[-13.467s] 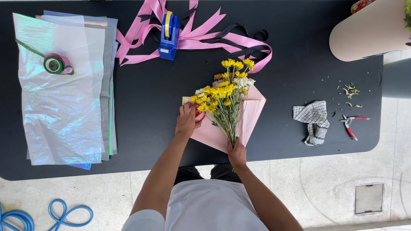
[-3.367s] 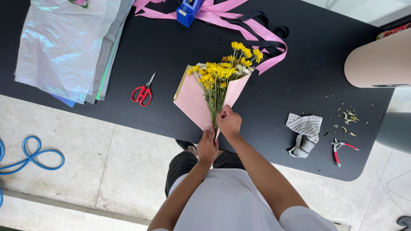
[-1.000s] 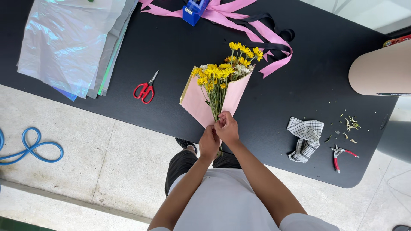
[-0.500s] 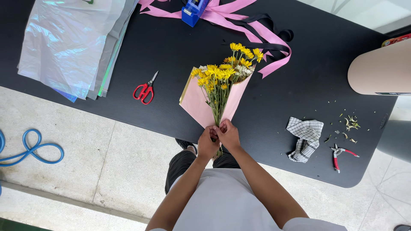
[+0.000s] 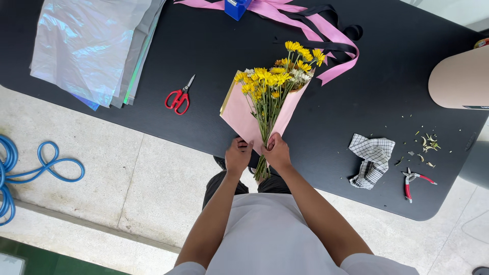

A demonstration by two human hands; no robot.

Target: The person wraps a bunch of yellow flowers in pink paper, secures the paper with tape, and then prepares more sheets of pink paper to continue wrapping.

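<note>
Bouquet (image 5: 265, 102) stems between both hands' fingers (image 5: 272, 145).

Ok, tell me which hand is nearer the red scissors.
Left. The left hand grips the pink wrap's base, on the side toward the red scissors; the right hand holds the stems further from them.

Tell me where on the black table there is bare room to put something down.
Bare black table lies between the red-handled scissors and the pink ribbon, and between the pink-paper bouquet of yellow flowers and the checked grey cloth. It is crowded around the red pliers and at both hands' grip.
</note>
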